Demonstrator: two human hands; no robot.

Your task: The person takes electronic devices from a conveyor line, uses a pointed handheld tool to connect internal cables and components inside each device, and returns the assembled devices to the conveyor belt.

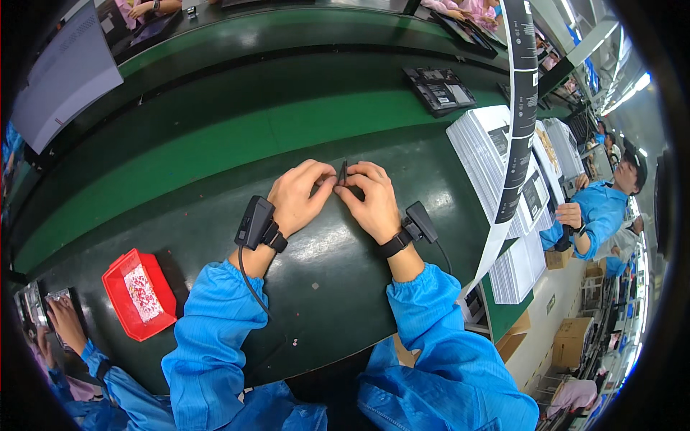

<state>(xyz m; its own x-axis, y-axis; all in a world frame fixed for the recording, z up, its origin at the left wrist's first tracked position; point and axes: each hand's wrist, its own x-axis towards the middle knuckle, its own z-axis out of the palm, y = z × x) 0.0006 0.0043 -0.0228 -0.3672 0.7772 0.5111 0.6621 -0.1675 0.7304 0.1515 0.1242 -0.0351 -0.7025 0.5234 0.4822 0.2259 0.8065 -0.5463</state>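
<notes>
Over the middle of the dark green bench [316, 287], both my hands meet around a small, thin black piece [343, 172]; its kind is too small to make out. My right hand [371, 201] pinches it upright between thumb and fingers. Close against its left side, my left hand [300, 197] has thumb and fingertips pressed together. Whether those fingertips also grip the black piece is hard to see. Each wrist wears a black strap with a small black device, and blue sleeves cover my forearms.
A red bin [140, 294] with small white and red bits stands at left. Tall stacks of white printed sheets [496, 165] and a hanging black label strip [521, 108] flank the right side. A black laptop-like part [440, 90] lies farther back. Co-workers are at left, right and beyond.
</notes>
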